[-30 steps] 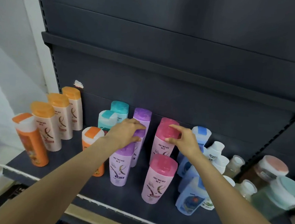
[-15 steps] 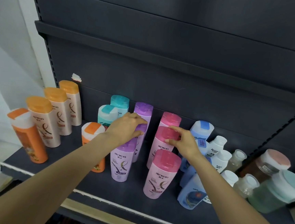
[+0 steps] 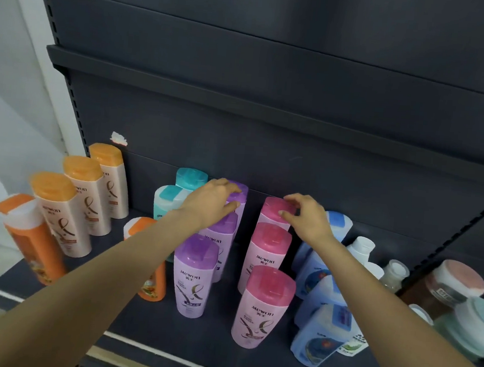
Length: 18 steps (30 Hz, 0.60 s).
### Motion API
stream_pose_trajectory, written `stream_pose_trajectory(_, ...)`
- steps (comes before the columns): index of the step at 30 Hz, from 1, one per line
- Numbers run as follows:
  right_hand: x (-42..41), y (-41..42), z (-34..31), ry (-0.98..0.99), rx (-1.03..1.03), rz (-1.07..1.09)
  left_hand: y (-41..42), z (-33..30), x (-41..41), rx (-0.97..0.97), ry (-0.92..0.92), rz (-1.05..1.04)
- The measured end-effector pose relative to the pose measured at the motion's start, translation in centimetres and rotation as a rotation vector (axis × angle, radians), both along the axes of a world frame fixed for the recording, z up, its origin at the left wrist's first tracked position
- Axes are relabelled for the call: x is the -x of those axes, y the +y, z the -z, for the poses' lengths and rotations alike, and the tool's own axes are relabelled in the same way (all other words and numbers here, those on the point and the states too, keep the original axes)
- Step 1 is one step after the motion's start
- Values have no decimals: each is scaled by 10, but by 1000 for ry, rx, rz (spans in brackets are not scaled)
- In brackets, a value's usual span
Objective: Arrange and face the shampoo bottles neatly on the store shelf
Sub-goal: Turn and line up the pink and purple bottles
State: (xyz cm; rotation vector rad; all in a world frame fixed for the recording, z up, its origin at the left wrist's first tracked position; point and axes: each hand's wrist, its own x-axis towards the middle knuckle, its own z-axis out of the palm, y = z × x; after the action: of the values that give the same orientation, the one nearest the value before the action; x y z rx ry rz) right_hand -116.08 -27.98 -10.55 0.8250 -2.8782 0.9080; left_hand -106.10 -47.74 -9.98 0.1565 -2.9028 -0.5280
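Dark grey store shelf [image 3: 102,297] runs across the lower half of the frame, with shampoo bottles standing upright on it in colour-sorted files. Centre of frame: left hand [image 3: 208,202] reaches to the back of the purple file, fingers curled over the cap of the rear purple bottle [image 3: 241,196], thumb on the cap's near side, so it grips that cap from above. Middle purple bottle [image 3: 221,240] sits just in front, partly hidden by the wrist; front purple bottle [image 3: 194,275] stands nearest the shelf edge, label facing out. Right of centre: right hand [image 3: 309,218] is on the rear pink bottle [image 3: 276,212], fingertips over the far rim of the cap and thumb at the near rim, pinching the cap. Middle pink bottle [image 3: 266,255] and front pink bottle [image 3: 263,305] stand in line ahead of it, labels facing out. Left of frame: three beige bottles with orange caps [image 3: 68,212] in a diagonal file; an orange bottle [image 3: 32,241] at the far left, tilted. A smaller orange bottle [image 3: 153,281] is partly behind the left forearm. Two teal-capped bottles [image 3: 175,195] stand behind the left hand. Right of the pink file: blue bottles [image 3: 318,333] crowded unevenly, then white-capped bottles [image 3: 362,248] and jars [image 3: 457,284] at the right edge, blurred.
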Motion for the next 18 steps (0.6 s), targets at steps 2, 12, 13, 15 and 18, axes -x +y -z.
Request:
stream_pose_trajectory(2, 8, -6, 2, -27, -73, -14, -5, 2, 8, -18, -48, 25)
stream_pose_trajectory(12, 19, -12, 9, -175, -4, 23, -17, 7, 19, -38, -204, 65)
stream_pose_trajectory(13, 18, -13, 8, -183, 10, 22, -17, 8, 18, -34, -205, 62)
stream_pose_trajectory(15, 14, -13, 6, -187, 48, 16, -16, 6, 17, -33, -217, 56)
stream_pose_trajectory(18, 10, -12, 1, -182, 141, 27, -14, 3, 17, -9, -234, 52)
